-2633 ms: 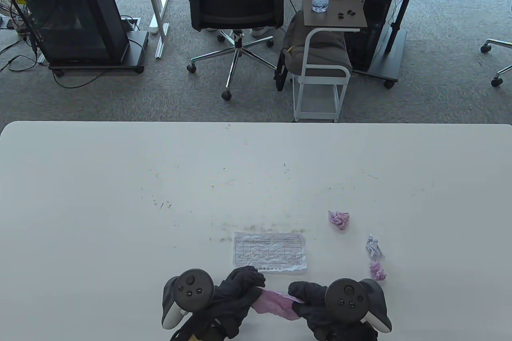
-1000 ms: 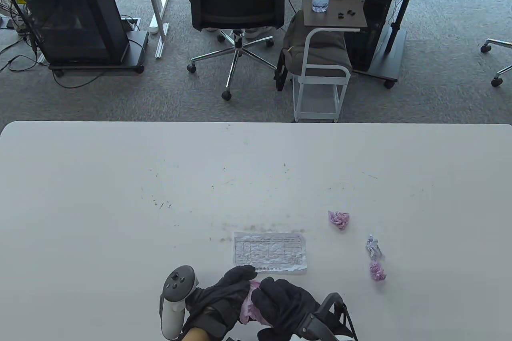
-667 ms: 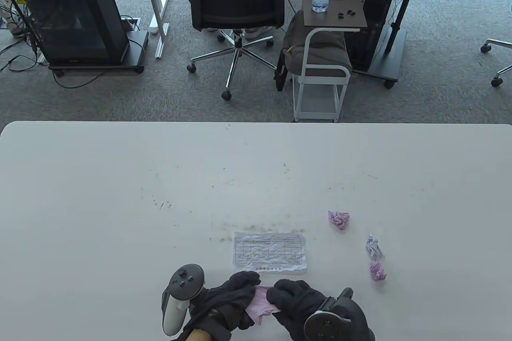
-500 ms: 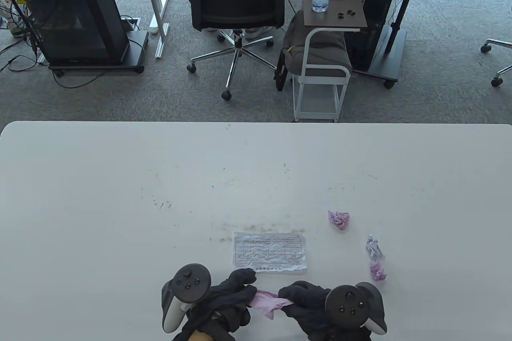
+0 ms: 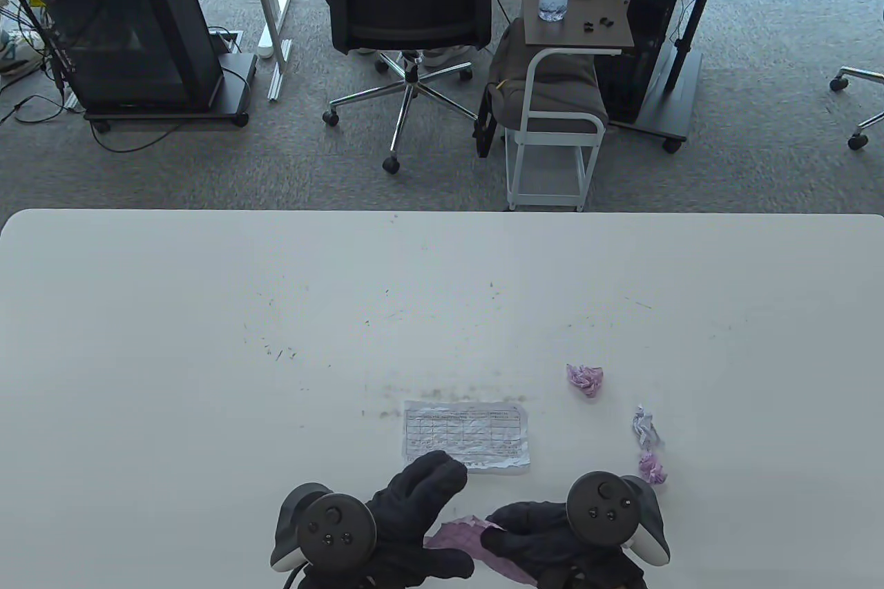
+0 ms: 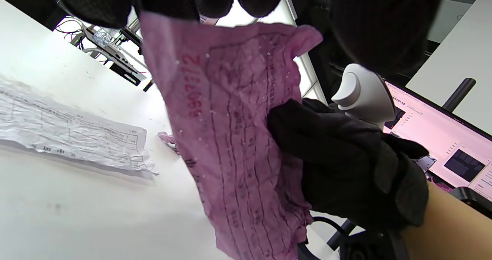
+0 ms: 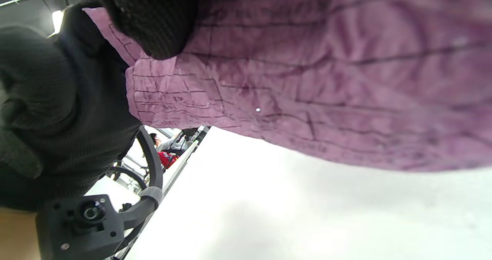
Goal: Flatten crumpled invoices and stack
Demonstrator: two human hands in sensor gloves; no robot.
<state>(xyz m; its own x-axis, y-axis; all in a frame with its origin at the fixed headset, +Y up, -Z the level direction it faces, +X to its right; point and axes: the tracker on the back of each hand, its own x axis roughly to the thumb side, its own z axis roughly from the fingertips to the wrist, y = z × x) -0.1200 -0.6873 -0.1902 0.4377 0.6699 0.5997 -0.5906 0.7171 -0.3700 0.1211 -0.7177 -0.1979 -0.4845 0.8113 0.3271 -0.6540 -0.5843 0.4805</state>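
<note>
step: both your left hand (image 5: pixel 414 513) and right hand (image 5: pixel 532 534) grasp the pink invoice (image 6: pixel 238 137), bottom centre, half-flattened; next, press it flat.

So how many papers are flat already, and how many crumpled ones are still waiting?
One is done: the white invoice lies flat on the table. One is in hand: the left hand and right hand hold the pink invoice, opened out but still wrinkled and off the table. Three wait: a pink ball, a white ball and a smaller pink ball. Nothing is stacked yet.
</note>
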